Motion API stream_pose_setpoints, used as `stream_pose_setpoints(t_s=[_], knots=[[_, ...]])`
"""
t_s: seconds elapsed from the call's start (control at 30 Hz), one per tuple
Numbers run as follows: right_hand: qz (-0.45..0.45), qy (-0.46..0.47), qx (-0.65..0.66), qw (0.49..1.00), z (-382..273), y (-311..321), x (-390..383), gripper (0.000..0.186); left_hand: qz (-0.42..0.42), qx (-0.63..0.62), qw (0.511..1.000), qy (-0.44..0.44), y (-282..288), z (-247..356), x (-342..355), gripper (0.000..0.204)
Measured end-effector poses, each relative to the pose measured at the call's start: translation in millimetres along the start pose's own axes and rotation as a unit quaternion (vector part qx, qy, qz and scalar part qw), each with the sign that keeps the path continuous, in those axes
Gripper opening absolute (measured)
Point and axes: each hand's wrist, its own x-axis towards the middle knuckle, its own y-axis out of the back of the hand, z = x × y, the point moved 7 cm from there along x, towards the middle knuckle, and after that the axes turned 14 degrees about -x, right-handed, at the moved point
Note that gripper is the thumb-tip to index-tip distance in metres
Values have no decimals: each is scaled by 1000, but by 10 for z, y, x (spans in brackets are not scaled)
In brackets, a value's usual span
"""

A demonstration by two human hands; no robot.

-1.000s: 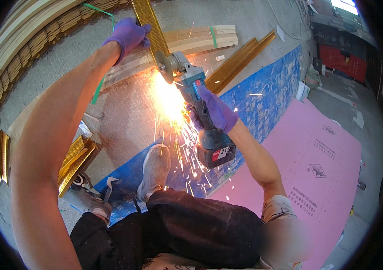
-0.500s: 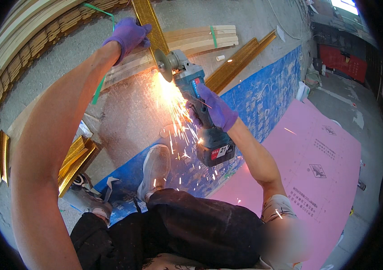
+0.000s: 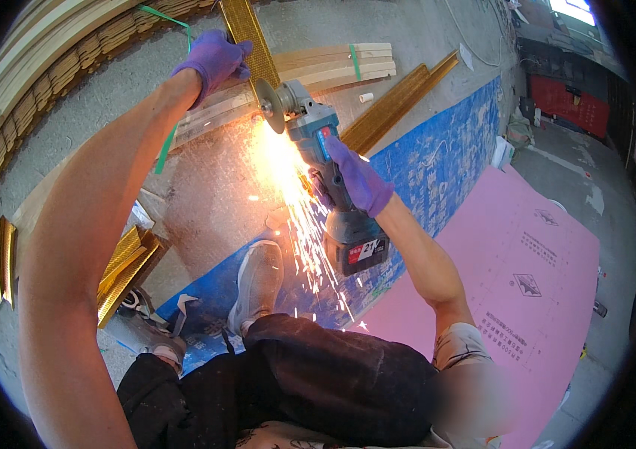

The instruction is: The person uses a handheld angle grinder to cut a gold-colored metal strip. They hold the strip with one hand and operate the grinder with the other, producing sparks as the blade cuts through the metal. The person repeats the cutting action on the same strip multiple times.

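Note:
In my right hand [image 3: 361, 178], gloved in purple, is a cordless angle grinder [image 3: 316, 136] with a dark battery at its lower end. Its cutting disc [image 3: 271, 105] meets the near end of a gold patterned trim strip [image 3: 249, 37], and bright sparks stream down from there toward my shoe. My left hand [image 3: 217, 61], in a matching purple glove, is closed on the strip's left edge, a little beyond the disc. Part of the fingers of each hand is hidden behind what it holds.
Wooden strips [image 3: 374, 61] with a green strap lie behind the grinder. More gold trim [image 3: 389, 108] rests at right, and short gold offcuts [image 3: 127, 269] lie by my left foot. A blue sheet [image 3: 445, 150] and a pink board [image 3: 512, 247] cover floor on the right.
The spark stream has grown brighter and denser and reaches farther down. The grinder's battery end has shifted very slightly left and up; my left hand looks unmoved.

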Motion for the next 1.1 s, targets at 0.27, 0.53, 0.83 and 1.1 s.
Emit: stream_pose_setpoints(t_s=[0.27, 0.53, 0.83, 1.1], knots=[[25, -44, -61, 997, 141, 105, -8, 73, -9, 64, 998, -24, -3, 17, 72, 19], [33, -52, -42, 997, 339, 29, -440, 71, -12, 72, 996, -46, 91, -28, 136, 20], [177, 52, 67, 981, 358, 44, -1038, 75, -276, 341, 898, -34, 428, 555, -1332, 26], [149, 84, 80, 982, 246, -234, -855, 76, -148, 557, 815, 59, 1987, 17, -2841, 39]])
